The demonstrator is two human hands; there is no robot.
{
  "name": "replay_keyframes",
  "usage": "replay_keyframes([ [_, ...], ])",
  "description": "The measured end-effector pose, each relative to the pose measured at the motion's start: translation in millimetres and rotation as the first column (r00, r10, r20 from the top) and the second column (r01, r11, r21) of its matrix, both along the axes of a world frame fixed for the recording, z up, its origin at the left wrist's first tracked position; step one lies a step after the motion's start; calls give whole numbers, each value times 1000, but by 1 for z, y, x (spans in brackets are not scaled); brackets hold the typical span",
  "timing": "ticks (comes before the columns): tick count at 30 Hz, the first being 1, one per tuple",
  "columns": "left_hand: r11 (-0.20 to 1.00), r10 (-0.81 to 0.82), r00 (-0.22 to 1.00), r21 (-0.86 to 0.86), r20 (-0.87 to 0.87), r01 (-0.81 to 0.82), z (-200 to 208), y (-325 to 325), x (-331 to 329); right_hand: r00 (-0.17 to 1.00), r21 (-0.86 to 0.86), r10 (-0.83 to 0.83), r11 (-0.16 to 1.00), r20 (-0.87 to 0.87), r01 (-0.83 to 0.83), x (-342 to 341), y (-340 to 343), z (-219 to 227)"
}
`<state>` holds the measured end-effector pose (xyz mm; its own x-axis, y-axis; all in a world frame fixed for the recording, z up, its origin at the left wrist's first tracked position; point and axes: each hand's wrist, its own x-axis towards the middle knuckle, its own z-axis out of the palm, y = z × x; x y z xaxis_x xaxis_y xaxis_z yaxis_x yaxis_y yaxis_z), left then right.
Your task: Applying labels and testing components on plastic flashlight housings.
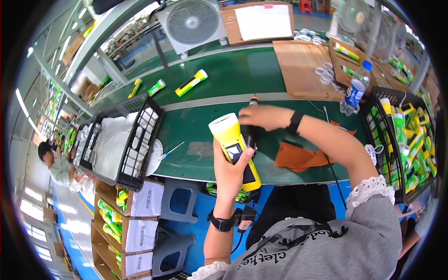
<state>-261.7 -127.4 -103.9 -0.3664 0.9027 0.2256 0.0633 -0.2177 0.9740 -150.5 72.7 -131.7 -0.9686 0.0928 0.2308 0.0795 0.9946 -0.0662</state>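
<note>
Partly hidden, left hand (231, 170) grips yellow flashlight (234, 148); right hand (262, 116) clasps black screwdriver (251, 133).

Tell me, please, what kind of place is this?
Probably a factory assembly line: a long green conveyor belt carries yellow flashlights, and a black crate is full of them. The left hand holds one.

Left forearm rose from the lower edge, near vertical, a dark band on the wrist. Left hand (232, 170) was closed in a grip, thumb tip up, fingers wrapped round. Right arm came in from the right, elbow bent, forearm crossing leftward. Right hand (262, 116) lay palm down, fingers curled closed, a dark band on its wrist.
</note>
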Motion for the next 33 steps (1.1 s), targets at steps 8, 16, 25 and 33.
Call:
replay_keyframes([
  [8, 937, -260, 721, -14, 642, 350, -6, 30, 42, 631, -150, -775, 621, 30, 769, 193, 36, 52],
  [16, 852, -295, 676, -135, 675, 506, -26, 59, 75, 564, -128, -774, 615, -288, 778, 197, 16, -44],
  [25, 795, -354, 550, -67, 756, 603, -18, 67, 97, 557, 255, -827, 524, -74, 813, 201, 52, -63],
  [33, 888, -265, 797, -184, 542, 421, -35, 69, 89, 703, -607, -608, 731, -369, 313, 174, -55, 45],
])
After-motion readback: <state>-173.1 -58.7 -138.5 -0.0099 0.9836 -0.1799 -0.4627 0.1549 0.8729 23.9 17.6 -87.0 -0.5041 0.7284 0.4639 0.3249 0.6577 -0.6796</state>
